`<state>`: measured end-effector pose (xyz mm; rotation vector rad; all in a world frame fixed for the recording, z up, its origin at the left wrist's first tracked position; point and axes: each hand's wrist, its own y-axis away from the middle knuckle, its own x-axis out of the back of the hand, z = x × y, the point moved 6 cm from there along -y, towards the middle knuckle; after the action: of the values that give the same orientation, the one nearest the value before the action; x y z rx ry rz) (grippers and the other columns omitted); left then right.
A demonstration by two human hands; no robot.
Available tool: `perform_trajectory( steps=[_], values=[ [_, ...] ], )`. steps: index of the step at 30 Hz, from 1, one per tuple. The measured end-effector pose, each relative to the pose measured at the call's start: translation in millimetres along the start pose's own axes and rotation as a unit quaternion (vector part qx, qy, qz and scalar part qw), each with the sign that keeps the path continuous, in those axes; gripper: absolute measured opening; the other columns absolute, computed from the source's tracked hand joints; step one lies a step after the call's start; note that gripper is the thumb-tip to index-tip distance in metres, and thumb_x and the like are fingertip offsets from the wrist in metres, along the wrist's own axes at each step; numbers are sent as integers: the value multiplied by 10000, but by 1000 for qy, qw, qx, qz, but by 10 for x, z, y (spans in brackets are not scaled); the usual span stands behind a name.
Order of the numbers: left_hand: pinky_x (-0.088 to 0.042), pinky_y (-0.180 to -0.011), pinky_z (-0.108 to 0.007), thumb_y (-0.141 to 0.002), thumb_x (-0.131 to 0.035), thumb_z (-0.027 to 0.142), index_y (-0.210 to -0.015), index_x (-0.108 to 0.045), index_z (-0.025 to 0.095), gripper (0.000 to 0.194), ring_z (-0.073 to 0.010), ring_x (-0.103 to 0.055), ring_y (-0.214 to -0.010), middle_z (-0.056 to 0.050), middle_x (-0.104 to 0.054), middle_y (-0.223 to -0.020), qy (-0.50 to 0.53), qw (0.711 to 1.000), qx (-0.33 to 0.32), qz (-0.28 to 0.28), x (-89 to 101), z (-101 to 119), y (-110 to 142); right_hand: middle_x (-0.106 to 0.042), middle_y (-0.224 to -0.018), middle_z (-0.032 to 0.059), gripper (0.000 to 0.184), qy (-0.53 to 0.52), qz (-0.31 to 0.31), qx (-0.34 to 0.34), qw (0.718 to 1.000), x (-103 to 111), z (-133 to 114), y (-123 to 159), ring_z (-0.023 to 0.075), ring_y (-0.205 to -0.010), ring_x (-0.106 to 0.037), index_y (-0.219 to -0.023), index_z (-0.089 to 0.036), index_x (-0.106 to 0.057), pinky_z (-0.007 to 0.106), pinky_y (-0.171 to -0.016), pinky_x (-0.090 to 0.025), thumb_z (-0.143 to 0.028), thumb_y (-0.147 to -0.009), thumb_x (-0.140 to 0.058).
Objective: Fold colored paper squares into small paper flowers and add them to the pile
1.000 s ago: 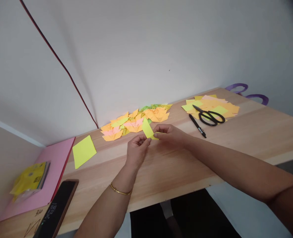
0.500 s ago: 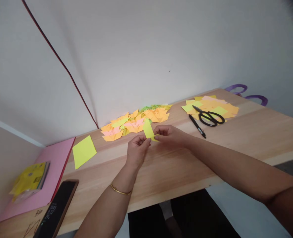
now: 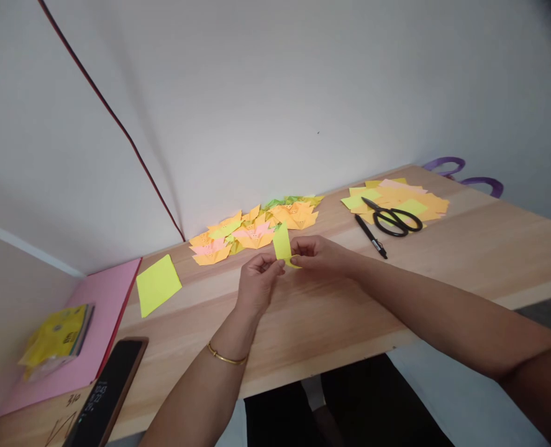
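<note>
Between my two hands is a small piece of yellow paper [image 3: 282, 241], folded, with one strip standing upright and a lower part bent toward the right. My left hand [image 3: 258, 282] pinches its lower left corner between thumb and fingers. My right hand [image 3: 319, 256] grips the lower right side, thumb in front and fingers curled behind. Just beyond them, along the wall, lies a row of folded paper pieces [image 3: 254, 237] in orange, pink, yellow and green, some with small drawn dots.
On the right lie black-handled scissors [image 3: 399, 222] over loose paper sheets [image 3: 428, 203], with a black pen [image 3: 371, 236] beside them. To the left are a yellow sticky-note pad [image 3: 158, 285], a phone [image 3: 107, 391], a pink folder [image 3: 112, 292] and a yellow packet [image 3: 61, 338].
The upright yellow strip has tipped slightly to the right and stands straighter, and its lower part bends out more. Both hands stay nearly in place.
</note>
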<state>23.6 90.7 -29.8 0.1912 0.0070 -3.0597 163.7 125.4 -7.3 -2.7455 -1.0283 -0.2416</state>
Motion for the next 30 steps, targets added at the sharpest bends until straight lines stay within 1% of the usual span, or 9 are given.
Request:
perform_trajectory(
  steps=[5,9,12,15,19,22,24,26,30],
  values=[
    [-430,-580,-222,-604,-749,278,-754,-661,146,218,-91,-553,-568,-6,-616,-626,33,999,20,-15,-32,14,4,-557,-772,2,150,-13,4,-4,1000,17,-4,6,115,-695,-474,-811,-159,-608,245,-632,-353,-295,-769,-561],
    [-435,-584,-230,-645,-714,313,-723,-656,140,199,-86,-542,-552,-5,-599,-610,36,999,17,-15,-2,32,-11,-542,-733,-5,151,4,-2,-10,1000,13,8,0,108,-652,-450,-776,-159,-598,235,-592,-335,-305,-752,-565],
    [-413,-546,-217,-654,-697,331,-692,-637,143,201,-87,-528,-539,-5,-591,-599,-18,1000,18,-5,44,10,-26,-532,-715,-5,147,34,-9,-5,999,4,-2,-5,108,-642,-433,-781,-160,-601,234,-578,-325,-296,-742,-560],
    [-377,-507,-206,-666,-673,340,-675,-627,145,200,-86,-499,-520,-4,-579,-584,-78,997,18,-5,73,-21,-33,-526,-702,-4,147,74,2,0,997,30,-15,-9,109,-639,-426,-766,-161,-602,237,-575,-319,-289,-749,-533],
    [-297,-447,-195,-630,-679,300,-630,-616,147,165,-74,-441,-470,11,-550,-539,-108,994,32,-6,90,-73,-29,-514,-689,-13,131,125,-5,0,992,49,-21,-10,109,-636,-422,-723,-170,-585,243,-580,-309,-266,-750,-500],
    [-240,-425,-190,-637,-657,272,-596,-586,148,149,-60,-387,-440,25,-525,-512,-125,992,28,0,89,-89,-28,-478,-660,-26,117,139,-6,-10,990,50,-19,-13,105,-620,-401,-682,-175,-546,243,-573,-295,-260,-742,-493],
    [-249,-433,-190,-644,-643,254,-577,-563,151,146,-62,-392,-444,32,-508,-492,-112,994,21,1,77,-85,-31,-439,-636,-35,135,131,-6,-19,991,48,-18,-15,100,-604,-376,-649,-175,-507,241,-565,-279,-270,-744,-495],
    [-298,-462,-195,-657,-638,263,-584,-564,149,155,-71,-433,-471,25,-517,-503,-77,997,22,-10,51,-79,-34,-404,-623,-40,160,121,-6,-28,992,51,-12,-15,96,-595,-354,-632,-174,-479,239,-557,-262,-281,-751,-493],
    [-367,-532,-210,-678,-663,322,-711,-637,132,195,-85,-491,-543,-5,-573,-595,-49,997,35,-42,7,-68,-28,-385,-617,-41,164,110,-7,-42,993,81,12,-10,96,-590,-341,-650,-172,-499,239,-552,-252,-298,-756,-497]
  ],
)
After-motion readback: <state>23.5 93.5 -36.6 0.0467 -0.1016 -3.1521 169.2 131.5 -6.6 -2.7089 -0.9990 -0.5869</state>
